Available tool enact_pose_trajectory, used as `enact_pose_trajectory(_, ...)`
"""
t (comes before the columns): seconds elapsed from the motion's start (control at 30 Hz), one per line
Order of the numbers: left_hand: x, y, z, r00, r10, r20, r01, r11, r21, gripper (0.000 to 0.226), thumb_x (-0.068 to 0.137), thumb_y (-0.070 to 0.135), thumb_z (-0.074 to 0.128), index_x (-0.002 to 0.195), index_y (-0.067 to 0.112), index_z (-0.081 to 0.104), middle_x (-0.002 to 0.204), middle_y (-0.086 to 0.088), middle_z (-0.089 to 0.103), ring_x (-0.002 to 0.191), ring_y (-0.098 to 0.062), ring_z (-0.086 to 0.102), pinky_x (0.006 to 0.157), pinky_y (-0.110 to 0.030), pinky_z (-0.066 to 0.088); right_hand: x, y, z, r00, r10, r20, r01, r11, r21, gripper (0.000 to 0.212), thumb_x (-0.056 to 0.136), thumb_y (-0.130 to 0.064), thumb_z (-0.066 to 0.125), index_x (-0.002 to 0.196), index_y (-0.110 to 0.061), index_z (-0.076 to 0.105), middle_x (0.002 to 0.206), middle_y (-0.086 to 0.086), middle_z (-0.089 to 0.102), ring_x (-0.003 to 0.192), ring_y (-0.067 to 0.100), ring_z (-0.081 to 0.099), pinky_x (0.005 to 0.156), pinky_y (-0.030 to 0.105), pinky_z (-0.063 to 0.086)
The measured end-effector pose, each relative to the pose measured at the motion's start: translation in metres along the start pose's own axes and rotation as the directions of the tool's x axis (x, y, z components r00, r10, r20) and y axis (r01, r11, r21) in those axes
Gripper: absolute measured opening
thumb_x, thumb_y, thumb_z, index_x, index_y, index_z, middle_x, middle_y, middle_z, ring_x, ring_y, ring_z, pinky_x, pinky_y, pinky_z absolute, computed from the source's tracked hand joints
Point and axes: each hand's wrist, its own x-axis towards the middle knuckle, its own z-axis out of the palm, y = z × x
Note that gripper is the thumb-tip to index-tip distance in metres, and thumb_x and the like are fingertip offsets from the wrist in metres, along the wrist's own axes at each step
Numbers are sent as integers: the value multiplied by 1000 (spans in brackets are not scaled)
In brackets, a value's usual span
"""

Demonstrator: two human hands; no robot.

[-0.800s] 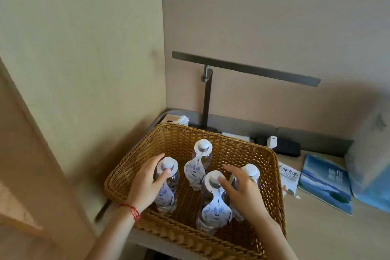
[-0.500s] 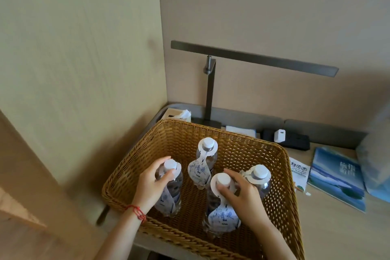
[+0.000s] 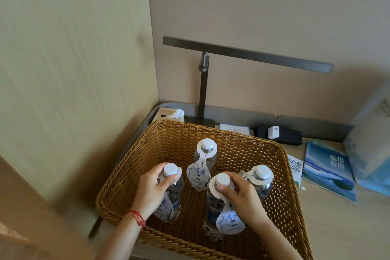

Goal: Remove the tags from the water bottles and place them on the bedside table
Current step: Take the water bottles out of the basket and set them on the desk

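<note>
1. Beige walls met in a corner at upper centre; a pale table point(image 3: 337, 224) ran across the lower right of the frame.
2. Wicker basket point(image 3: 280, 177) sat at lower centre on the table's left end, holding four upright bottles, each with a white cap and a paper tag at its neck.
3. Left hand point(image 3: 150, 189) gripped the left bottle point(image 3: 174, 193) at its neck, thumb curled just under the cap; its tag point(image 3: 165, 205) hung down the side, partly hidden by the hand. Red cord point(image 3: 137, 216) at that wrist.
4. Right hand point(image 3: 240, 193) curled round the front bottle point(image 3: 212, 207)'s neck, thumb against the cap; front tag point(image 3: 229, 220) still looped on, printed end hanging toward the bottom of the frame.
5. Back bottle point(image 3: 205, 154) at basket centre and right bottle point(image 3: 260, 181) stood untouched, tags on.
6. Behind the basket: tissue box point(image 3: 168, 113), grey lamp point(image 3: 247, 55), power strip point(image 3: 278, 134) with white plug.
7. Right of the basket: blue booklet point(image 3: 329, 171) lying flat, a small leaflet point(image 3: 295, 164) between it and the basket.
</note>
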Motion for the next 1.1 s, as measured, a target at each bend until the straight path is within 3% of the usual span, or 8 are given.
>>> enact_pose_trajectory(0.23, -1, 2, -3, 999, 31, -32, -32, 999, -31, 23, 80, 20, 66, 103, 15, 64, 92, 8, 67, 87, -1, 60, 69, -3, 43, 3, -4, 9, 999, 11, -51, -11, 1000, 2, 18, 85, -19, 64, 97, -30, 59, 95, -9, 66, 90, -9, 57, 73, 6, 45)
enact_pose_trajectory(0.33, 0, 9, -8, 999, 12, -48, -17, 994, -108, 24, 78, 31, 65, 99, 20, 64, 92, 9, 69, 86, -2, 62, 72, -13, 48, 3, -7, 10, 994, 8, -105, -7, 1000, 5, 19, 84, -20, 65, 95, -33, 58, 94, -9, 66, 89, -5, 58, 73, 8, 45)
enact_pose_trajectory(0.6, 8, 40, -17, 995, 98, -31, -102, 978, -184, 22, 73, 41, 61, 94, 34, 60, 90, 15, 67, 86, 9, 60, 69, -7, 47, 8, -39, 2, 973, -41, -226, 57, 996, 67, 17, 84, -20, 65, 96, -31, 60, 95, -6, 68, 91, 8, 64, 79, 33, 54)
enact_pose_trajectory(0.73, 14, 52, -23, 989, 146, -11, -146, 972, -184, 28, 73, 44, 59, 98, 32, 60, 95, 15, 66, 87, 8, 60, 71, -12, 49, 5, -59, -9, 962, -109, -251, 120, 992, 27, 18, 85, -20, 63, 92, -36, 58, 93, -9, 67, 89, 5, 63, 74, 25, 54)
enact_pose_trajectory(0.93, 16, 64, -27, 978, 208, 29, -198, 958, -209, 35, 73, 44, 58, 101, 24, 62, 94, 13, 67, 86, 9, 60, 69, -9, 49, -4, -77, -16, 948, -167, -271, 162, 986, -39, 19, 85, -21, 62, 88, -38, 56, 89, -13, 65, 87, -2, 60, 70, 19, 52)
enact_pose_trajectory(1.1, 8, 76, -30, 978, 209, 5, -203, 953, -227, 25, 73, 45, 59, 95, 35, 60, 92, 16, 66, 86, 11, 60, 68, -8, 49, -12, -81, -19, 941, -199, -274, 193, 980, -51, 17, 84, -23, 63, 93, -36, 56, 91, -15, 65, 88, -5, 60, 70, 17, 52)
